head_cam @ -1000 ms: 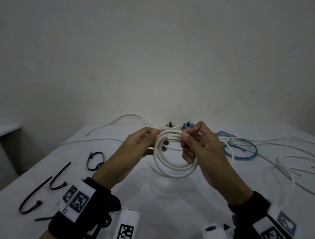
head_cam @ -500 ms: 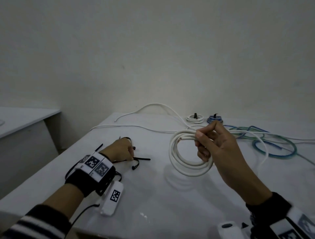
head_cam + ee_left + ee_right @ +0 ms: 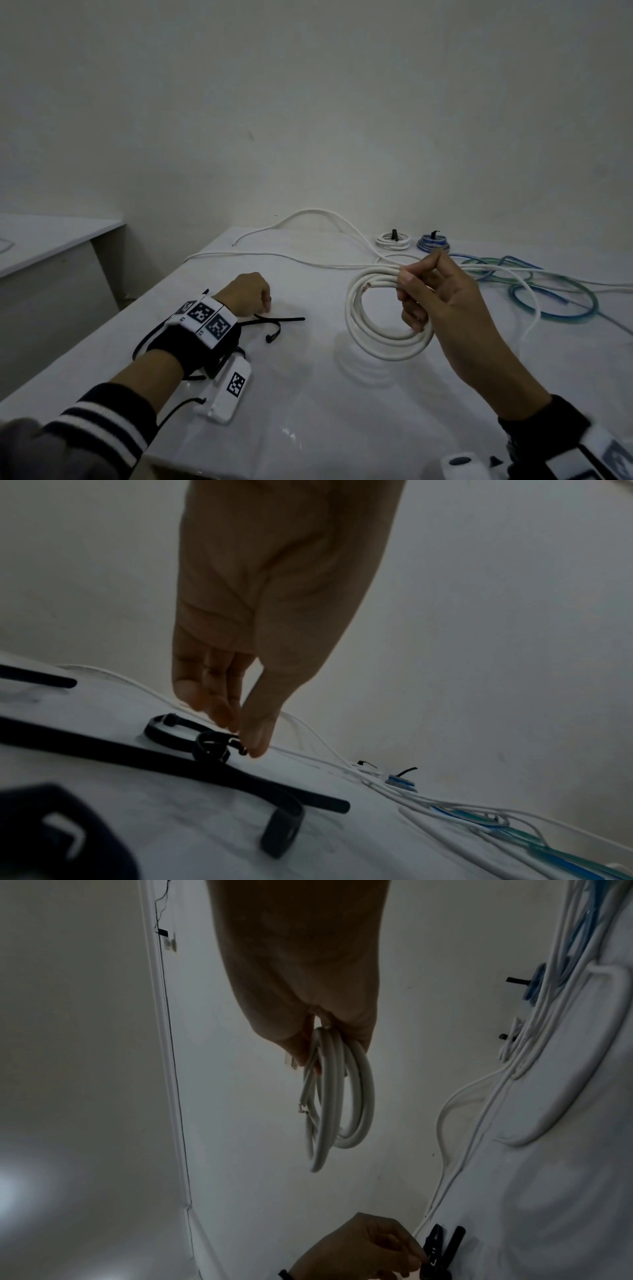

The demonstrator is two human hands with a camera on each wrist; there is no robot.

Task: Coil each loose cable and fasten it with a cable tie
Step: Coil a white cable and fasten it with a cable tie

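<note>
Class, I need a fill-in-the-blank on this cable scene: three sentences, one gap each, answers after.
1. The right hand holds a coiled cable whose colour is ____.
2. The left hand pinches a black cable ____ on the table.
3. By the wall lie ____ small bundles already tied.

Answers: white; tie; two

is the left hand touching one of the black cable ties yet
Touching. The left wrist view shows the left hand with its fingertips pinched on a looped black cable tie lying on the table, no gap visible.
</note>
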